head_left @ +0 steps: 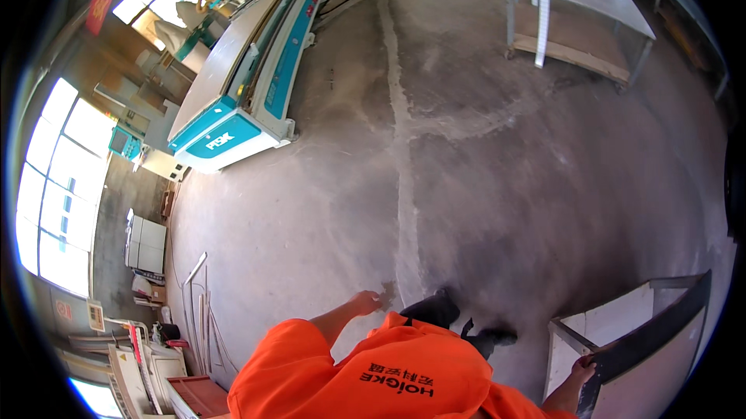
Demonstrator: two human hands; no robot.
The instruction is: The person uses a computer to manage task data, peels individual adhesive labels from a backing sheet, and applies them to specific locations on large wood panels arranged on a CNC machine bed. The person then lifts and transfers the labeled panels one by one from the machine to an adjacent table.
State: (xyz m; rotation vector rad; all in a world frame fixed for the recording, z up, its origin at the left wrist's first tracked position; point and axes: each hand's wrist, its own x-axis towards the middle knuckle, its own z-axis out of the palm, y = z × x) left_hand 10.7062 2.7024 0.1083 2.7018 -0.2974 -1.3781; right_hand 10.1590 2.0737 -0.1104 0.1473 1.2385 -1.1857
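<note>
The box was gripped by the nearer right hand, its length running forward-right from there; the left hand's closure couldn't be told.

Bright orange short-sleeved shirt with dark printed lettering; dark trousers; dark shoes

A grey concrete floor, crossed by a paler seam running ahead from near the left hand, carries everything here. Ahead and left of that hand stands a long white-and-teal machine. Beside the right hand, which grips its edge, stands an open box unit; well ahead of it stands a wheeled table, a white strip draped over it.
</note>
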